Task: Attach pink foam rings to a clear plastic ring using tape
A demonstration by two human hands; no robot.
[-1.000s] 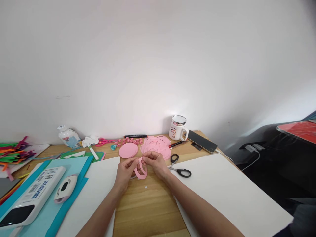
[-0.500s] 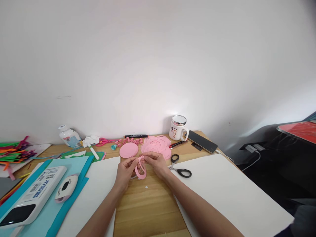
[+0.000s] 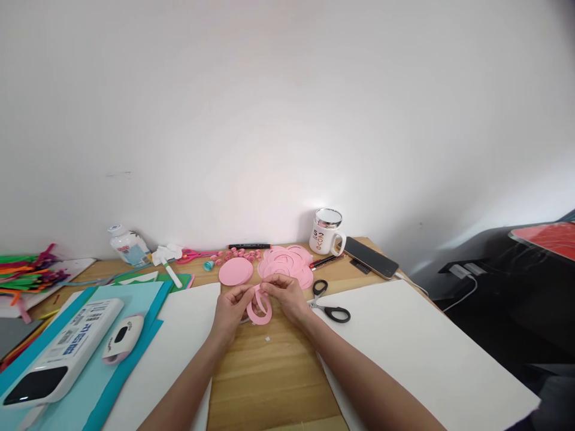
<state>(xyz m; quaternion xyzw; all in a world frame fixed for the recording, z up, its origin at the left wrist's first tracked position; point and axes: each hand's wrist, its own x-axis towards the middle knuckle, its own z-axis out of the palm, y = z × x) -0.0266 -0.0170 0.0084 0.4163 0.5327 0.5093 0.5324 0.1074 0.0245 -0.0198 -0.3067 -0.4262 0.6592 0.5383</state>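
Note:
Between my two hands hangs a pink paper ring, its upper edge pinched by both. My left hand grips it at the left with thumb and fingertips closed. On the other side my right hand pinches its top. Just beyond my fingers lie a stack of pink paper circles and an overlapping pile of pink rings and discs. A pair of black-handled scissors rests beside my right wrist, blades partly hidden by it. Something round behind my left fingertips is mostly hidden.
A white mug, a phone and a black marker stand or lie along the wall. White sheets flank my arms. At left are teal paper, a white boxy device, a bottle and colourful pipe cleaners.
The pink ring has turned a little, and its loop now faces me more widely. Both hands keep their pinch in nearly the same spot. The view has shifted slightly.

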